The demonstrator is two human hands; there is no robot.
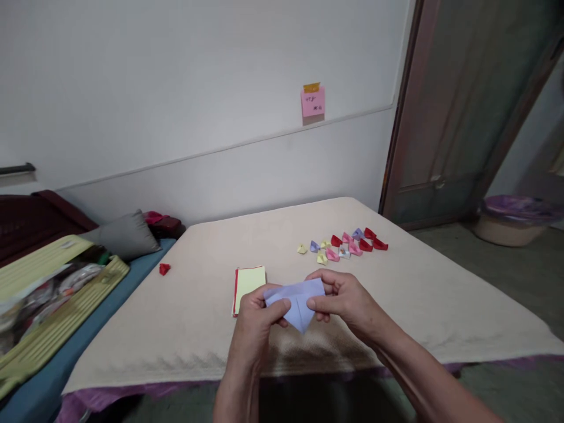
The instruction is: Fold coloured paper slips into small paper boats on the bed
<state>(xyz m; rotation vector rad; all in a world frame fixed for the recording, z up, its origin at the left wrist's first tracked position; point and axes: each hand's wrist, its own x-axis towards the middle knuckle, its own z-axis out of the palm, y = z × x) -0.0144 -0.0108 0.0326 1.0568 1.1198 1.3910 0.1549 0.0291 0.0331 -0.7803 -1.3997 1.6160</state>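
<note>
Above the near part of the cloth-covered counter [176, 329], the left hand [253, 326] and the right hand [348, 299] are holding a folded lavender paper [299, 298], the fingers [279, 309] of both pinching its sides, its tip pointing down. Beyond the left hand, a stack of sheets [254, 279] is lying flat. Farther right, small folded pieces [365, 245] are sitting clustered. On the wall [220, 88], tape [311, 87] is holding a pink note [313, 103] bearing dark handwriting too small to read surely.
</note>
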